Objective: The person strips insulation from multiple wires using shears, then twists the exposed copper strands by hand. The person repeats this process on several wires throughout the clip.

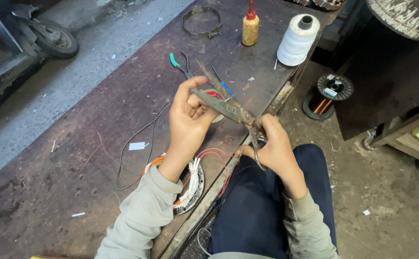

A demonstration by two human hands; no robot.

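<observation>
A pair of worn scissors is held up between both hands, above the dark table's near edge. The right hand is closed on the handles, fingers clenched through the loops — evidently the working grip. The left hand is pinched at the open blades, seemingly to present something small for cutting (the item itself cannot be made out). Below the left wrist, a wound stator with red and white leads is laid flat. Green-handled pliers, a glue bottle and a white thread spool are kept further back.
</observation>
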